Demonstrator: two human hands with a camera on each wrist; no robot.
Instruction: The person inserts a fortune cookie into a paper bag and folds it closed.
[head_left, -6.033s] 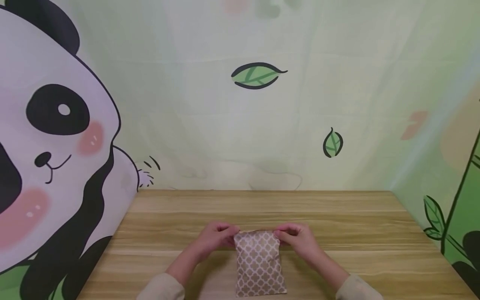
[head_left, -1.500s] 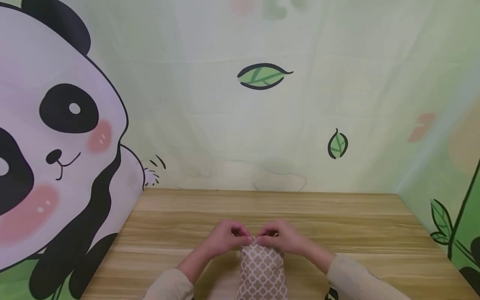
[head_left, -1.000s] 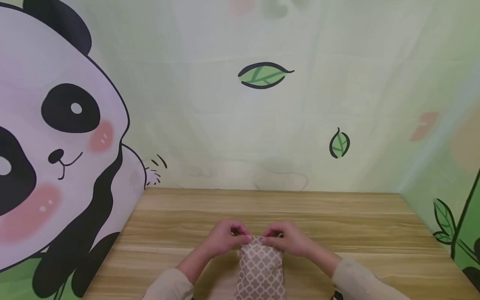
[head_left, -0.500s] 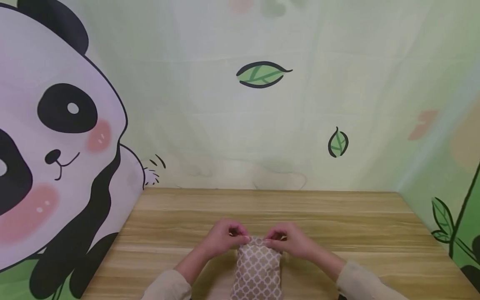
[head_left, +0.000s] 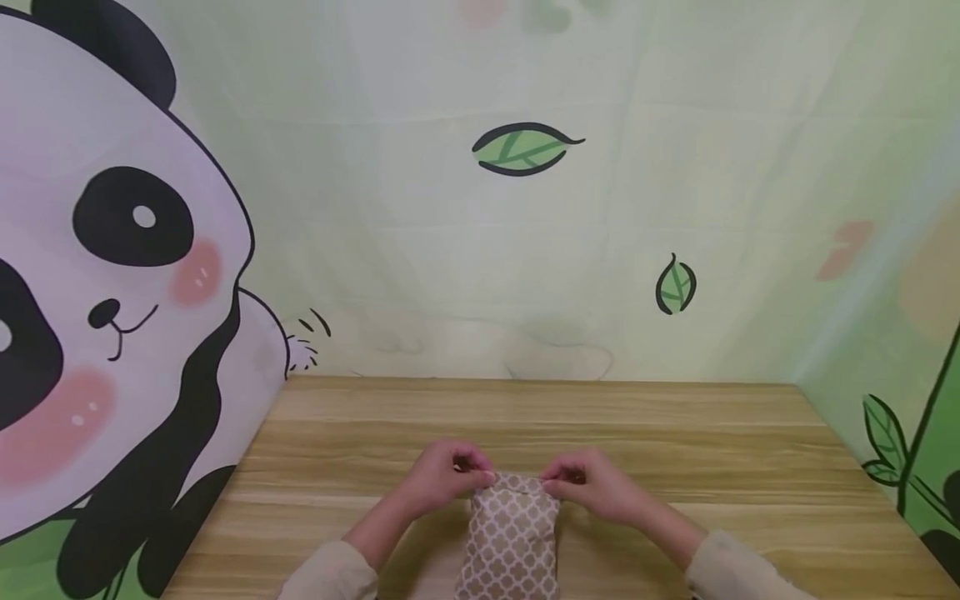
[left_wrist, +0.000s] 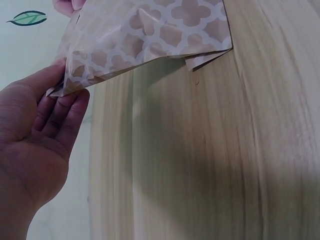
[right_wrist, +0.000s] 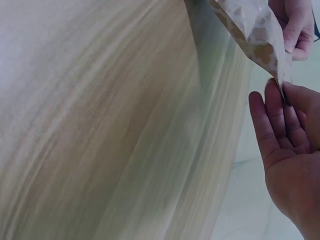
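Observation:
A tan paper bag (head_left: 512, 542) with a white quatrefoil pattern stands out in the head view, its lower end cut off by the frame. Near its top a crease runs across, marking off a narrow folded strip (head_left: 517, 482). My left hand (head_left: 442, 477) pinches the strip's left end between thumb and fingers. At the right end, my right hand (head_left: 596, 483) does the same. The left wrist view has the bag (left_wrist: 145, 37) slanting above the tabletop, its corner between the left thumb and fingers. In the right wrist view, the right thumb and fingers grip the other corner.
A wood-grain table (head_left: 345, 408) lies under the hands. Behind it hangs a pale green cloth backdrop (head_left: 390, 208) with a printed panda (head_left: 135, 350) at left and leaves. Beige sleeves (head_left: 330, 573) cover both forearms.
Six seconds ago the hands held the top corners, without the crease. They later met at the middle of the top edge, and have since slid apart along it to its ends.

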